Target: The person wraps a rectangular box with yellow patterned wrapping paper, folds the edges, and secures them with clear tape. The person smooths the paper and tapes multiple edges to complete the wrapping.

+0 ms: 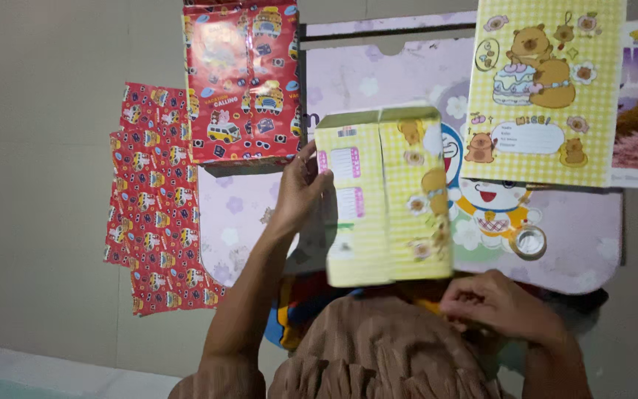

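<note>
Gripping the yellow wrapped box (385,196) upright, your left hand (298,193) clasped its side; your right hand (492,303) pinched its lower corner.

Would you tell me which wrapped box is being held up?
The yellow checked box, gripped by the left hand; the red box lies untouched.

Dim, even indoor light with soft shadows. The yellow checked paper-wrapped box (385,196), held up by the left hand (298,188), is smeared by motion blur. The glossy red patterned wrapped box (241,81) above that hand shows pale glare. Corners darken slightly.
</note>
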